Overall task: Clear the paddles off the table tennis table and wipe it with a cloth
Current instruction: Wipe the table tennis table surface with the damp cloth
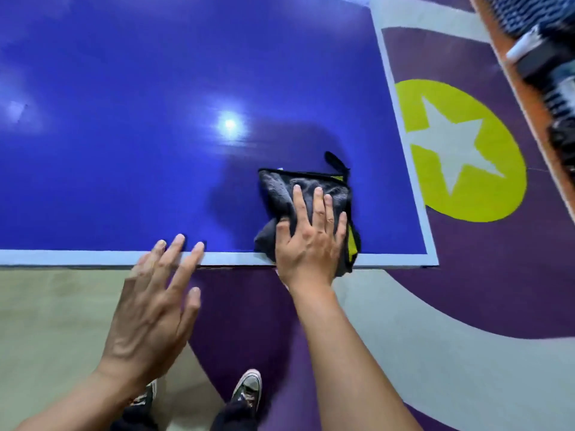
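The blue table tennis table (pixel 124 119) with a white border fills the upper left. A dark grey cloth (pixel 280 189) with a yellow underside and a black loop lies near the table's front right corner, hanging slightly over the front edge. My right hand (pixel 311 241) presses flat on the cloth with straight, spread fingers. My left hand (pixel 155 297) is open with spread fingers, and its fingertips reach the white front edge of the table. No paddles show on the visible tabletop.
The floor is purple and pale grey with a yellow circle holding a white star (pixel 460 150) right of the table. An orange-edged bench or shelf (pixel 529 98) with blurred dark objects runs along the far right. My shoes (pixel 245 390) stand below the table edge.
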{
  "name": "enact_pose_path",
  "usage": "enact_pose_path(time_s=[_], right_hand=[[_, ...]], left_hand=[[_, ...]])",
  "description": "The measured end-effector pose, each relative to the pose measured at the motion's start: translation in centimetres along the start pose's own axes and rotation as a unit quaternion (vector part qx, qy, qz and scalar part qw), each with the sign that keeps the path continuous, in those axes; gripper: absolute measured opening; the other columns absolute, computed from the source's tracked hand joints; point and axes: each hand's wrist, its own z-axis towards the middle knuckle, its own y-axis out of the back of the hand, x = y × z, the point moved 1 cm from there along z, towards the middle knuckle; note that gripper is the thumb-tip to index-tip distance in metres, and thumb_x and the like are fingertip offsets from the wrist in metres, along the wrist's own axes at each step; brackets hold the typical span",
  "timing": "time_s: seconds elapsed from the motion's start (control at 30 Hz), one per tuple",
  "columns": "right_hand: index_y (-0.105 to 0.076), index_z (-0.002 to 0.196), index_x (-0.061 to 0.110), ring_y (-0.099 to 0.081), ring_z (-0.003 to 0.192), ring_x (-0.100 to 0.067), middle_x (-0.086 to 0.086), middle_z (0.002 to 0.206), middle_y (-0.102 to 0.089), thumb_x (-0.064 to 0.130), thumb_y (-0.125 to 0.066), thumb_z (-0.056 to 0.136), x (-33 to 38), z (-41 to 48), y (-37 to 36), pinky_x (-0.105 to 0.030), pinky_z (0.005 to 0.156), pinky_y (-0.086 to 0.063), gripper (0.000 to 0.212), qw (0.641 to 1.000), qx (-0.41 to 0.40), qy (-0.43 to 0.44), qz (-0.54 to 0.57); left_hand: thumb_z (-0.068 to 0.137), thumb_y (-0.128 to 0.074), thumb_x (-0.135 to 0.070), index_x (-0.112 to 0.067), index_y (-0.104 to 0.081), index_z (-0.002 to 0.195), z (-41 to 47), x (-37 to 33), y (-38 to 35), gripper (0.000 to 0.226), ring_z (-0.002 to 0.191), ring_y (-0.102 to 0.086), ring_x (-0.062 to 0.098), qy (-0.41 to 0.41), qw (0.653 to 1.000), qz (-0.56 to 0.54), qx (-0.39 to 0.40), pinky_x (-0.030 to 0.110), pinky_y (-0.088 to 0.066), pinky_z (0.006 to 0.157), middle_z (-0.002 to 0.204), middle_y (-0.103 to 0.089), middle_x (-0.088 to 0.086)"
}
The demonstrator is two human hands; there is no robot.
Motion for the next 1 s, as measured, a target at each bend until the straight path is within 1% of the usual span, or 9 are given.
enact_pose_path(time_s=[0.1, 0.2, 0.27, 0.37, 0.5, 0.63, 0.77, 0.9, 1.0], right_hand=[[-0.03, 0.159, 0.037, -0.021, 0.155, -0.024, -0.005, 0.168, -0.025, 0.051, -0.034, 0.098, -8.5, 1.0, 2.1, -0.051, 0.127, -0.006, 0.063, 0.998, -0.02, -0.056, -0.024], [-0.027, 0.16, 0.038, -0.017, 0.156, -0.022, -0.004, 0.169, -0.023, 0.056, -0.027, 0.098, -13.0, 2.9, 3.0, -0.05, 0.127, -0.006, 0.065, 0.997, -0.013, -0.056, -0.044], [-0.024, 0.16, 0.039, -0.014, 0.157, -0.02, -0.003, 0.17, -0.02, 0.059, -0.024, 0.098, -14.4, 5.1, 3.0, -0.05, 0.127, -0.004, 0.065, 0.997, -0.014, -0.054, -0.054], [-0.023, 0.161, 0.04, -0.01, 0.158, -0.019, -0.003, 0.17, -0.017, 0.059, -0.028, 0.1, -15.4, 9.4, 2.8, -0.049, 0.127, 0.0, 0.064, 0.996, -0.01, -0.068, -0.049], [-0.021, 0.161, 0.038, -0.008, 0.158, -0.019, -0.004, 0.171, -0.013, 0.055, -0.034, 0.103, -16.9, 14.8, 3.0, -0.049, 0.127, 0.001, 0.062, 0.998, 0.017, -0.035, -0.045], [-0.021, 0.162, 0.036, -0.008, 0.158, -0.02, -0.005, 0.171, -0.013, 0.049, -0.031, 0.102, -16.3, 14.8, 3.0, -0.051, 0.127, 0.001, 0.062, 0.999, 0.02, -0.034, -0.034], [-0.024, 0.162, 0.034, -0.009, 0.158, -0.021, -0.006, 0.171, -0.015, 0.048, -0.027, 0.098, -14.0, 11.3, 3.2, -0.051, 0.127, 0.002, 0.065, 0.999, 0.015, -0.036, -0.026], [-0.027, 0.161, 0.032, -0.013, 0.157, -0.024, -0.008, 0.169, -0.02, 0.047, -0.029, 0.098, -9.7, 7.6, 2.6, -0.052, 0.127, 0.0, 0.065, 1.0, 0.0, -0.017, -0.024], [-0.029, 0.16, 0.03, -0.015, 0.157, -0.026, -0.011, 0.168, -0.022, 0.047, -0.03, 0.097, -5.1, 5.7, 1.4, -0.052, 0.127, -0.001, 0.065, 1.0, -0.011, -0.023, -0.018]], left_hand=[[0.095, -0.035, -0.035, -0.019, -0.042, 0.152, 1.2, -4.6, -1.8, 0.06, 0.148, -0.031, 0.036, -0.016, 1.0, -0.001, 0.009, 0.053, -0.024, 0.12, 0.16, -0.035, 0.014], [0.093, -0.037, -0.036, -0.021, -0.045, 0.151, 1.9, -6.2, -3.1, 0.06, 0.147, -0.032, 0.038, 0.002, 1.0, 0.025, -0.004, 0.054, -0.022, 0.121, 0.159, -0.036, 0.014], [0.091, -0.038, -0.036, -0.021, -0.045, 0.151, 2.0, -6.2, -3.7, 0.062, 0.148, -0.031, 0.038, 0.003, 0.999, 0.04, -0.02, 0.054, -0.02, 0.122, 0.159, -0.036, 0.014], [0.091, -0.037, -0.036, -0.023, -0.043, 0.152, 2.0, -5.8, -3.9, 0.063, 0.149, -0.029, 0.037, -0.006, 0.998, 0.054, -0.02, 0.052, -0.018, 0.123, 0.161, -0.032, 0.011], [0.09, -0.038, -0.036, -0.025, -0.038, 0.154, 2.3, -6.2, -3.8, 0.065, 0.15, -0.027, 0.034, -0.009, 0.998, 0.063, -0.003, 0.052, -0.019, 0.123, 0.162, -0.03, 0.01], [0.087, -0.042, -0.032, -0.025, -0.041, 0.153, 2.1, -6.0, -3.0, 0.066, 0.149, -0.031, 0.034, -0.001, 0.998, 0.054, 0.012, 0.051, -0.022, 0.121, 0.16, -0.035, 0.01], [0.086, -0.042, -0.03, -0.022, -0.047, 0.149, 2.1, -5.3, -1.4, 0.064, 0.147, -0.036, 0.029, -0.007, 0.999, 0.014, 0.034, 0.044, -0.024, 0.119, 0.158, -0.04, 0.006], [0.087, -0.046, -0.024, -0.015, -0.056, 0.142, 2.1, -4.1, 0.2, 0.057, 0.142, -0.045, 0.026, 0.001, 0.998, -0.06, 0.03, 0.038, -0.03, 0.114, 0.152, -0.049, 0.006], [0.085, -0.055, -0.021, -0.014, -0.059, 0.138, 1.4, -1.4, 1.5, 0.054, 0.14, -0.048, 0.026, 0.012, 0.998, -0.065, 0.022, 0.04, -0.04, 0.113, 0.149, -0.052, 0.007]])
